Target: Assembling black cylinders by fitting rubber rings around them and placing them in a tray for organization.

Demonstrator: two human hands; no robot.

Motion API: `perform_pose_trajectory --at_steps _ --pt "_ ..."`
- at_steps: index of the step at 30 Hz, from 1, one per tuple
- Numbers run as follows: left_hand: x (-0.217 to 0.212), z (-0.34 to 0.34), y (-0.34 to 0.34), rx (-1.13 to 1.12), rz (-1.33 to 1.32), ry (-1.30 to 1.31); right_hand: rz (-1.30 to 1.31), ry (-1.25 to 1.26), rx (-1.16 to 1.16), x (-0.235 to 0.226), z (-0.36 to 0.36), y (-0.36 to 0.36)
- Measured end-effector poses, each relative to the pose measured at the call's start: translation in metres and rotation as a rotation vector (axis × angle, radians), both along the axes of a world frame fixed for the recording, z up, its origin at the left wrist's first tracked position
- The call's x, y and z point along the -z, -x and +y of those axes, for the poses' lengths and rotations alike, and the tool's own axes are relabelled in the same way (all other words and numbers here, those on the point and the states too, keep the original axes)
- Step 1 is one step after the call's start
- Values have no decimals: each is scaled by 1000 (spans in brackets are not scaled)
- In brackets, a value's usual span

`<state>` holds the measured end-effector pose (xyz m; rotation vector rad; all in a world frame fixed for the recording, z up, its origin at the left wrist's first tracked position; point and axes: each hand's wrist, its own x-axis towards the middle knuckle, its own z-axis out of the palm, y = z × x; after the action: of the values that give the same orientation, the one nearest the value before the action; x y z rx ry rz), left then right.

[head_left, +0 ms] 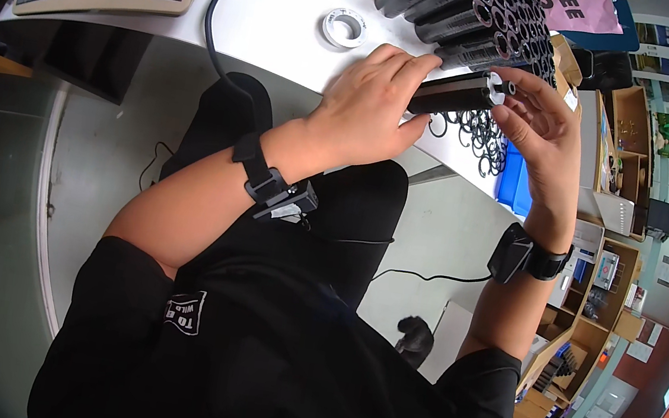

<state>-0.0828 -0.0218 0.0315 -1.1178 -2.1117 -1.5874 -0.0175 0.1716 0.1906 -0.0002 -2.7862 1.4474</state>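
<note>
A black cylinder [452,94] lies across the front edge of the white table, with a white collar and a small dark tip at its right end. My left hand [372,97] is closed around its left part. At the collar, my right hand [543,124] curves round the tip with thumb and fingers; whether it grips the tip or only touches it is hard to tell. Just below the cylinder, several black rings [479,141] lie in a loose heap at the table edge. Behind it rises a stack of dark tubes [469,20], their open ends facing right.
A white tape roll [331,26] rests on the table left of the tubes. The counting scale [182,8] occupies the far left, a black cable [215,11] beside it. Below the rings sits a blue bin [515,183]. Wooden shelves [586,332] stand on the right.
</note>
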Motion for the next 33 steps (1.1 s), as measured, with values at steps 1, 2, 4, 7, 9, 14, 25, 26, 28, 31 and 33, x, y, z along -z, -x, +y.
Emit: perform_pose_trajectory --at_steps 1,2,4,7,9,14,25,26,28,31,33 --pt "0 0 0 4 -6 -5 5 2 7 2 0 0" --pt "0 0 -1 9 -12 -9 11 5 15 5 1 -1" --pt "1 1 -1 12 -24 -19 10 2 21 9 -1 -1" --pt "2 0 -1 13 -12 -20 49 84 51 18 -8 -2" --pt "4 0 0 7 -13 -24 42 116 79 23 -9 -2" --pt "2 0 -1 4 -13 -27 91 256 135 35 -10 -7" --pt "9 4 1 -40 17 -122 366 372 389 93 -22 -74" --pt "9 4 2 -31 15 -123 391 350 412 98 -20 -85" --pt "11 4 3 -23 16 -123 392 356 475 108 -24 -104" --pt "12 3 3 -30 44 -189 359 332 572 120 -31 -131" --pt "13 1 3 -20 33 -204 294 279 637 127 -34 -149"
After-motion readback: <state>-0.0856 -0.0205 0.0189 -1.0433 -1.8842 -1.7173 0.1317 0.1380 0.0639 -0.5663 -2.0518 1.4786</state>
